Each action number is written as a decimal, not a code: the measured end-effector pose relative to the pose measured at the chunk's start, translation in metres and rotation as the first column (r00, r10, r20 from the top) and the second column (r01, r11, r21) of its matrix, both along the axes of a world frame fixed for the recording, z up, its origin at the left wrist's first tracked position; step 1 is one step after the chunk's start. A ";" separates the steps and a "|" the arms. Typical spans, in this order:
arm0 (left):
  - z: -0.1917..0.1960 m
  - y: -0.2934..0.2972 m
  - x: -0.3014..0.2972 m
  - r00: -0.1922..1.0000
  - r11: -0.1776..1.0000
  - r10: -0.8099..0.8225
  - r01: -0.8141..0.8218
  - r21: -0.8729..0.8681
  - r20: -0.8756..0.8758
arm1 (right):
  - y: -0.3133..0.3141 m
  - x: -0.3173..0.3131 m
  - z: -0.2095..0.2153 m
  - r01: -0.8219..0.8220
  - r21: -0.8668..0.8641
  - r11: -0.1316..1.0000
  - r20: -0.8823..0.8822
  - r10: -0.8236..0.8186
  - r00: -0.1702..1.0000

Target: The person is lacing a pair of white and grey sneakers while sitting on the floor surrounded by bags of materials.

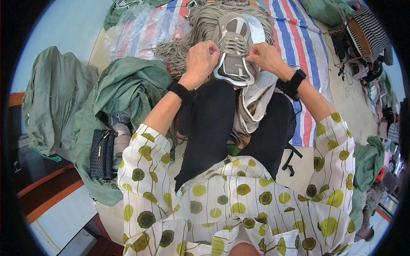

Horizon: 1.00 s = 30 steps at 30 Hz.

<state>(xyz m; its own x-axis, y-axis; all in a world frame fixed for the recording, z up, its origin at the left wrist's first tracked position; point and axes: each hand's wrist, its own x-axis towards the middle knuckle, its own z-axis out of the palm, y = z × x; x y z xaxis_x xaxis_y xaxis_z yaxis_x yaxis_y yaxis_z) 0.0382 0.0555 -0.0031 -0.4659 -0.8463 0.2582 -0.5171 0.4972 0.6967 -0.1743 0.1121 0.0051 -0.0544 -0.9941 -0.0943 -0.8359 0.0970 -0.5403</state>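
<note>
A taupe sneaker (234, 64) with white trim rests just beyond my knees, its toe pointing away from me. Taupe shoelace (234, 45) crosses its front in several rows. My left hand (202, 59) is closed in a pinch at the left side of the lacing. On the opposite side, my right hand (265, 58) pinches the lace at the shoe's right edge. The lace ends inside my fingers are mostly hidden. Beneath and behind the sneaker lies a large heap of taupe laces (205, 21). Between my legs hangs a white and brown piece (259, 100), partly hidden.
A striped plastic sheet (305, 51) covers the floor ahead. Clear plastic wrapping (143, 34) lies far left. At my left stands an open green sack (128, 79) with shoes and a dark woven purse (102, 153) in it. A striped bag (369, 32) lies far right.
</note>
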 end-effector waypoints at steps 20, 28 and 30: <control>0.014 0.024 -0.016 0.859 0.892 0.085 0.160 -0.422 0.505 | 0.036 0.025 0.002 -0.081 -0.253 0.964 -0.320 -0.004 0.947; 0.011 0.027 -0.026 0.776 0.793 0.068 0.339 -0.506 0.626 | 0.032 0.035 0.000 -0.261 -0.284 0.923 -0.436 0.118 0.892; 0.008 0.027 -0.029 0.739 0.770 0.090 0.373 -0.517 0.667 | 0.030 0.038 0.001 -0.348 -0.292 0.891 -0.487 0.174 0.856</control>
